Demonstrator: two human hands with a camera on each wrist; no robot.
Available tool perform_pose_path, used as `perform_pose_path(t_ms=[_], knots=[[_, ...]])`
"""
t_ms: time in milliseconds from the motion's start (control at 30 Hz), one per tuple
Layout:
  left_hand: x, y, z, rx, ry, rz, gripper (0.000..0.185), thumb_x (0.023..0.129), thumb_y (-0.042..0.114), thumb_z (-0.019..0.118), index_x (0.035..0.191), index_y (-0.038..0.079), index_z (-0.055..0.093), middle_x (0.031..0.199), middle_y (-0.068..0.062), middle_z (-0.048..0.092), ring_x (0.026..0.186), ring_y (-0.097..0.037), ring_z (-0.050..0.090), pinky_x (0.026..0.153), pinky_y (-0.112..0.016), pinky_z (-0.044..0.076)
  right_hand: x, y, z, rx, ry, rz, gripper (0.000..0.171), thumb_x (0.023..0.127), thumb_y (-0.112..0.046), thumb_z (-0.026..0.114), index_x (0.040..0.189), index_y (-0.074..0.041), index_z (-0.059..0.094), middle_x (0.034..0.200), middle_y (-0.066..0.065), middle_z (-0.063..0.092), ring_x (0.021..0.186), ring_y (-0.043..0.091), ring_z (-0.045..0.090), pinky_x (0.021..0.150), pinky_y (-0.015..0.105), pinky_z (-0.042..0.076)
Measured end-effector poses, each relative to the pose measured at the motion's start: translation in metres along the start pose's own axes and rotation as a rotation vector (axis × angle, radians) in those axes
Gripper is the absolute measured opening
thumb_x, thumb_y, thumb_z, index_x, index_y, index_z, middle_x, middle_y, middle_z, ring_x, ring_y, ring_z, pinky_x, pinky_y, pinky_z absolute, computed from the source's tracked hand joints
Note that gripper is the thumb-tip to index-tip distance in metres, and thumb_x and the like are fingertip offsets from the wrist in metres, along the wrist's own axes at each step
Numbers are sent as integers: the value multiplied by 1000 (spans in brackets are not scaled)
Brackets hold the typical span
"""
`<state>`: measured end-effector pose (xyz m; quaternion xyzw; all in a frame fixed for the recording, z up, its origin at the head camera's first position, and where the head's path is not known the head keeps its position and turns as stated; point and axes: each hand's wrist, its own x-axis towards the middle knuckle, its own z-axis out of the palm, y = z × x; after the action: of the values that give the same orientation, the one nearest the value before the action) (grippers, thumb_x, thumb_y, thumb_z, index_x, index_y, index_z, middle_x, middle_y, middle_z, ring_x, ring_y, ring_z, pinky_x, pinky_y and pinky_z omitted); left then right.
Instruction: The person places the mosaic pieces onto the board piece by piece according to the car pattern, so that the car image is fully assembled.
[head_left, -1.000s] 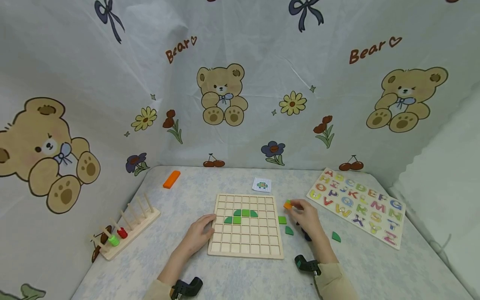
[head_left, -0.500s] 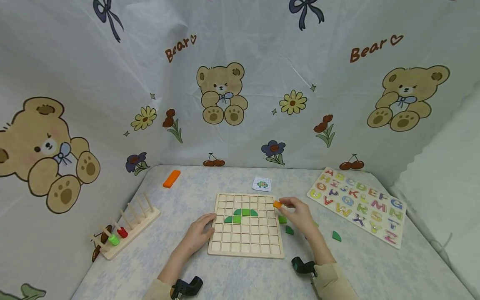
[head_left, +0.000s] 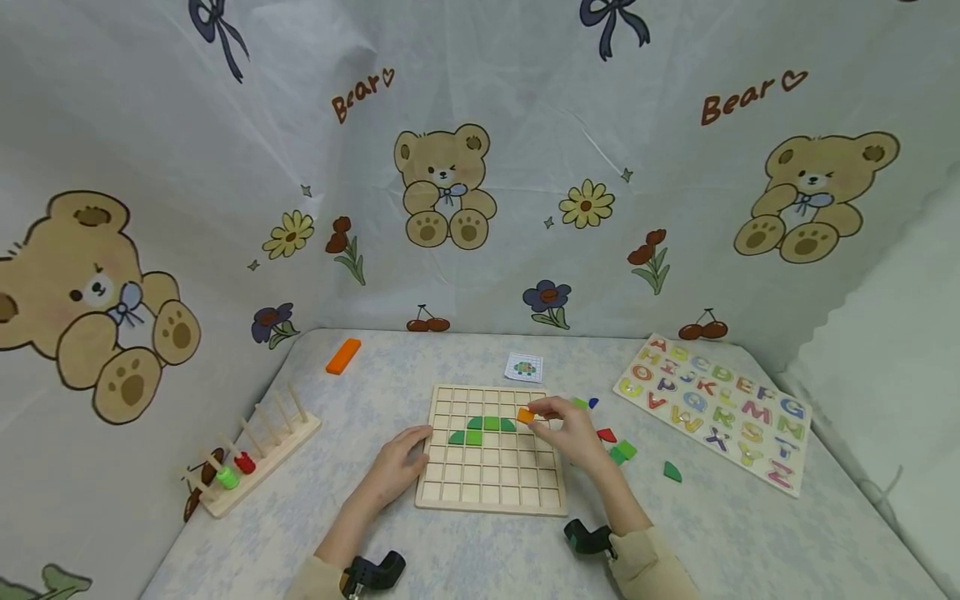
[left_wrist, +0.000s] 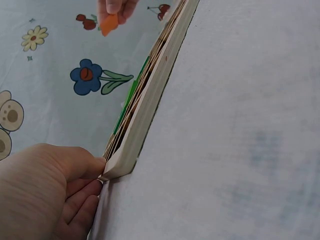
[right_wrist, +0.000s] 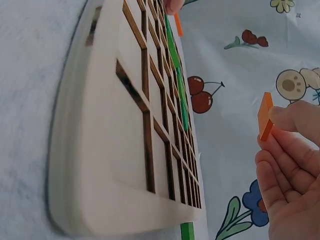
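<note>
Orange tile (head_left: 526,415), pinched by my right fingers (right_wrist: 295,150), now hangs farther over the gridded board (head_left: 491,475) my left fingers (left_wrist: 80,200) pinch, so placing looks underway.

I see soft, even, muted light in head view, shadows faint; bear (head_left: 96,312) at 9 o'clock looks stretched. My left-wrist view: tabletop (left_wrist: 240,120) at 3 o'clock blurred. My right-wrist view: board (right_wrist: 95,150) soft along 9 o'clock edge.

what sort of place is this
Likely a children's play or learning spot, perhaps staged: a bear-print cloth hangs behind the table, where an alphabet board and a wooden grid board lie.
</note>
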<state>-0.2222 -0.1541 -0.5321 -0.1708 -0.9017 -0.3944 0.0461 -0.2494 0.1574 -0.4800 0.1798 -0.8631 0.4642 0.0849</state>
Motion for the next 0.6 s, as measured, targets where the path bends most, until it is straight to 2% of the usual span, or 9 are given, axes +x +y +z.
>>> perform_pose_path(t_ms=[133, 467, 600], knots=[[0, 0, 0, -6, -1, 1, 44, 91, 7, 60, 134, -1, 51, 136, -15, 48, 127, -31, 42, 104, -46, 36, 0, -4, 10, -3, -12, 10, 25, 82, -5, 72, 106, -3, 67, 101, 2, 66, 94, 26, 60, 85, 47, 50], [-1, 0, 0, -14, 10, 7, 44, 92, 8, 60, 134, 1, 51, 136, -14, 48, 128, -30, 42, 103, -45, 36, 1, -11, 32, -3, -88, -34, 24, 82, -5, 72, 105, -6, 68, 102, 1, 65, 95, 26, 61, 82, 42, 52], [0, -1, 0, -15, 8, 5, 44, 92, 7, 60, 135, 1, 51, 137, -14, 48, 128, -30, 42, 104, -45, 36, 2, -9, 38, 21, -104, -82, 23, 82, -3, 71, 105, -4, 68, 103, 3, 65, 94, 25, 61, 81, 41, 52]])
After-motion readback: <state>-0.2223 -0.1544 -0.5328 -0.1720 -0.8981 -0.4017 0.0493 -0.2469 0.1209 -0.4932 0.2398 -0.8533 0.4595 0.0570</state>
